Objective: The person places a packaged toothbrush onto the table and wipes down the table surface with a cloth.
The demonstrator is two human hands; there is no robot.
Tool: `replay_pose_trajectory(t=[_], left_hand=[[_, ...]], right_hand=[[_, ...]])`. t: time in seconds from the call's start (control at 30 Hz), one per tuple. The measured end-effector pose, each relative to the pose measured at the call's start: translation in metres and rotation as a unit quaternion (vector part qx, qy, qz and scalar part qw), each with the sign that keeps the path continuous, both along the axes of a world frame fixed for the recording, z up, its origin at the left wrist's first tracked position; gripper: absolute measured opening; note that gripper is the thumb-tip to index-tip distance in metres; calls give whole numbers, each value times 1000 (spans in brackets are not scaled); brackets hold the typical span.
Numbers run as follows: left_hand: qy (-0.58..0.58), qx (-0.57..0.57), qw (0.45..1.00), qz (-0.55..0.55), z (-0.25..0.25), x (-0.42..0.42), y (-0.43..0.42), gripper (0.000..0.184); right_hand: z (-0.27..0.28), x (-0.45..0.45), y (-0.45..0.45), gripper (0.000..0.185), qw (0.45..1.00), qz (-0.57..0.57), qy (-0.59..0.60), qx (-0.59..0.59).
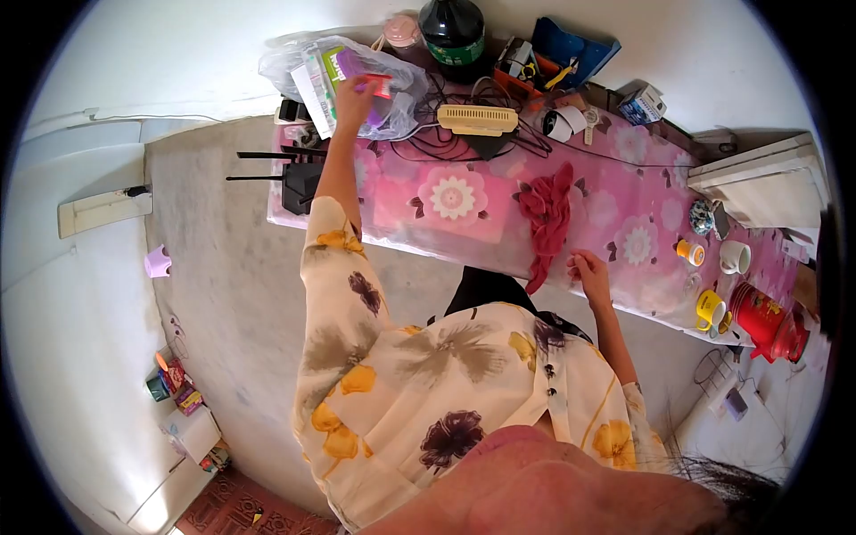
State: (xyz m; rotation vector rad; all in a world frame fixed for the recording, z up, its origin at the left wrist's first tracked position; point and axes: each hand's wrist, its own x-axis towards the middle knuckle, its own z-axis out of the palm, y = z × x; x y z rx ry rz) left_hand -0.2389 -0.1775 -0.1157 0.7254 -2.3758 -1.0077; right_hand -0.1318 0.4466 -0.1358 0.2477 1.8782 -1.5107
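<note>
Lying at the far left of the tabletop was the clear bag. My left hand bent its fingers at a little red thing; I couldn't tell if they pinched it. My right hand, half curled, was near the red cloth.

Single head-worn view, forward and down

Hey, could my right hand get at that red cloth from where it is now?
Probably yes: your right hand is close beside the red cloth, with nothing visible in between.
</note>
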Motion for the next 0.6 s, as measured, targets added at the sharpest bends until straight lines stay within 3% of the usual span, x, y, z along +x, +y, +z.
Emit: replay_pose_trajectory(t=[0.07,0.1,0.17,0.3,0.4,0.6], left_hand=[[-44,-199,970,-135,-26,-15,-5,29],[-42,-199,970,-136,-22,-18,1,29],[-183,-289,919,-196,-15,-27,12,27],[-292,-274,893,-206,-2,-41,19,27],[-230,-296,905,-202,5,-42,20,24],[-167,-248,907,-296,-1,-39,12,25]], right_hand=[[0,-1,-2,27,1000,4,2,-2],[1,-2,-4,27,1000,6,0,8],[2,-5,-4,27,1000,6,-1,20],[-2,-4,0,26,1000,22,10,9],[0,-3,3,26,1000,2,17,0],[-4,-8,-5,26,1000,8,10,4]])
